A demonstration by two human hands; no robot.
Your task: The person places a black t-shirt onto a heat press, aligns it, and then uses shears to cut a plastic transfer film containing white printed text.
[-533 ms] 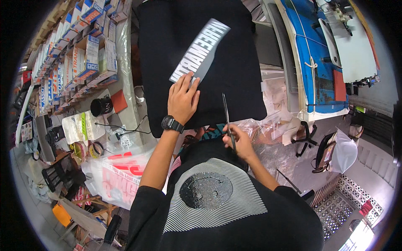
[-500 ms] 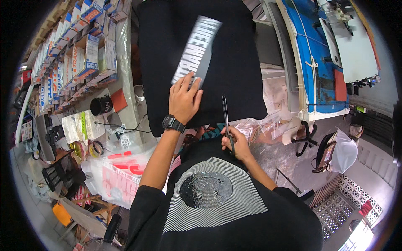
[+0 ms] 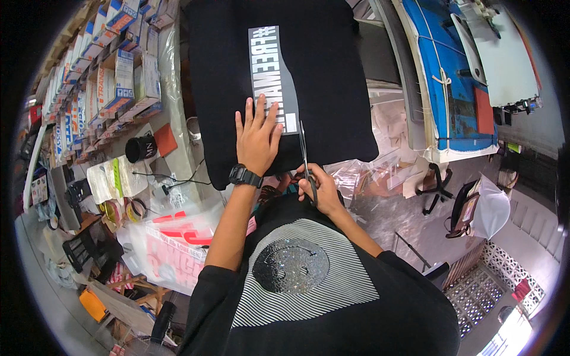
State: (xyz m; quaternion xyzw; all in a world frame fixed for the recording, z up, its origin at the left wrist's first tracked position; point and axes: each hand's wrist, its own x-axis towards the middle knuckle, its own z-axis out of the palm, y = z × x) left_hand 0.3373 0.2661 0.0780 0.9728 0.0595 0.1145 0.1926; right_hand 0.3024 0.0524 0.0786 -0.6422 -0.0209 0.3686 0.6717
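Across the black padded board [image 3: 332, 77] lies a narrow grey film strip [image 3: 287, 89] with bold white lettering, one long edge wavy. My left hand [image 3: 257, 133], a black watch on its wrist, rests flat with spread fingers over the strip's near end and the black cloth. Gripped in my right hand [image 3: 319, 188] is a pair of scissors [image 3: 304, 145] with dark handles. Their blades look nearly closed and point away from me, the tips just right of the strip's near corner. Whether they touch the cloth I cannot tell.
Stacked cardboard boxes [image 3: 116, 80] fill the left, with a black cup [image 3: 141, 149] nearby. Printed transparent sheets [image 3: 172, 243] lie at lower left. To the right stands a blue-topped table [image 3: 436, 77]; a wheeled chair base [image 3: 436, 188] is on the floor below it.
The strip has turned from slanting to almost straight away from me. My left hand has shifted slightly nearer with it, fingers spreading. My right hand and the scissors have moved left, nearer the strip.
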